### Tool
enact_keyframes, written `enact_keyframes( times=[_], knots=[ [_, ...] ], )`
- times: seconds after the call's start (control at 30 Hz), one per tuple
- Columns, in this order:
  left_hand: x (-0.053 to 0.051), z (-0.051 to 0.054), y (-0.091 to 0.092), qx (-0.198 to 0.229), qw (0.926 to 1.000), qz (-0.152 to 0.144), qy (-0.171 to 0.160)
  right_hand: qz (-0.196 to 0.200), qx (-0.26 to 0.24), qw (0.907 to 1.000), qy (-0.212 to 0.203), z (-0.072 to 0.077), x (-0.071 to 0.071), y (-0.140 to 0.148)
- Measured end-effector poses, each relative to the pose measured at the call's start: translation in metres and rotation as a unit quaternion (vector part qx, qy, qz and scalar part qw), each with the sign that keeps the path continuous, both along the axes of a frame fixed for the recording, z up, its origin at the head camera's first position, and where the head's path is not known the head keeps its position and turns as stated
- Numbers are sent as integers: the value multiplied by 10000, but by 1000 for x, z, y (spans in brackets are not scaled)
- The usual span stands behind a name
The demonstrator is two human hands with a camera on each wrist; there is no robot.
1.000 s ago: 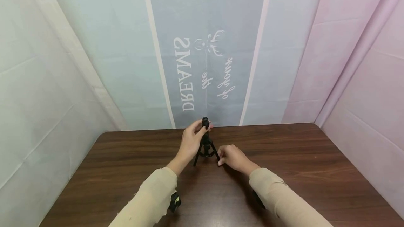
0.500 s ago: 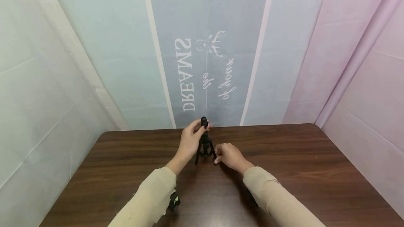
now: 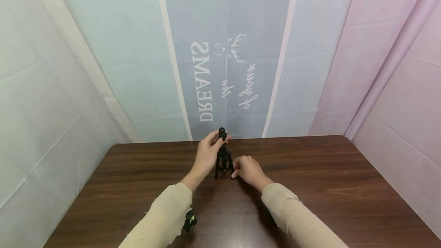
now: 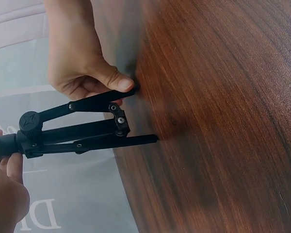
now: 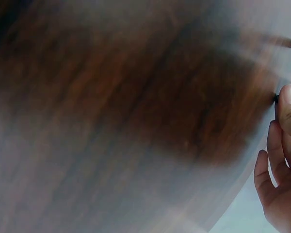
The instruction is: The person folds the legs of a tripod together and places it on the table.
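Note:
A small black tripod [image 3: 224,160] stands near the far edge of the table, its legs pointing down and slightly spread. My left hand [image 3: 205,155] grips its upper part, thumb on the near side. On the other side, my right hand [image 3: 250,170] pinches the lower end of the right leg between thumb and fingers. The left wrist view brings out the tripod's round knob [image 4: 30,121], hinged braces [image 4: 120,120] and the leg under my right thumb [image 4: 122,83]. Only part of my right hand [image 5: 285,170] and some leg tips show at the right wrist view's edge.
The dark wood-grain table [image 3: 327,186] reaches back to a hanging printed cloth [image 3: 227,10] just behind the tripod. Pale cloth walls stand on both sides. A black wrist-worn device [image 3: 190,220] shows beneath the left sleeve.
My right hand has moved left, carrying the right leg inward. The tripod's legs now stand closer together. My left hand keeps its grip and has barely shifted.

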State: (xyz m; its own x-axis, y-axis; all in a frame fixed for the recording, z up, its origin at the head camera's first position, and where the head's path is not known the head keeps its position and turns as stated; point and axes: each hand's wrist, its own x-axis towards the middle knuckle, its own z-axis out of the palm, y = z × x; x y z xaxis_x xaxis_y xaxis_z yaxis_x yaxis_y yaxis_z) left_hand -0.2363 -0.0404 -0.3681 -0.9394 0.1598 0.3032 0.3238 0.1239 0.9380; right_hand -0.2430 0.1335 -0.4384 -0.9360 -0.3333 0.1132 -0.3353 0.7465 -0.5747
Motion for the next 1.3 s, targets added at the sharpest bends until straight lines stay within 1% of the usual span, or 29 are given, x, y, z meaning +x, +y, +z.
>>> enact_keyframes(
  times=[0.27, 0.33, 0.57, 0.7, 0.77, 0.87, 1.0, 1.2, 1.3],
  knots=[
    [2, 0, -2, 29, 10000, -56, 38, -241, -149, 9996, 80, -2, 5, -3],
    [2, -1, -2, 32, 10000, -28, 30, -319, -222, 9992, 59, -3, 6, -3],
    [5, -2, -1, 166, 9995, 261, 99, -386, -540, 9977, -98, -8, 11, -5],
    [8, -1, 1, 265, 9987, 412, 131, -419, -562, 9975, -23, -11, 12, -5],
    [8, 0, 2, 309, 9984, 440, 151, -440, -556, 9975, 30, -11, 13, -5],
    [8, 0, 1, 285, 9980, 555, 140, -456, -567, 9973, 33, -11, 13, -5],
    [7, 2, -3, 312, 9970, 702, 119, -434, -657, 9968, -99, -6, 16, -4],
    [10, 10, -9, 756, 9927, 941, 65, -416, -956, 9939, -347, 8, 26, -3],
    [12, 15, -11, 1007, 9885, 1127, 3, -443, -1021, 9934, -280, 12, 34, -1]
  ],
)
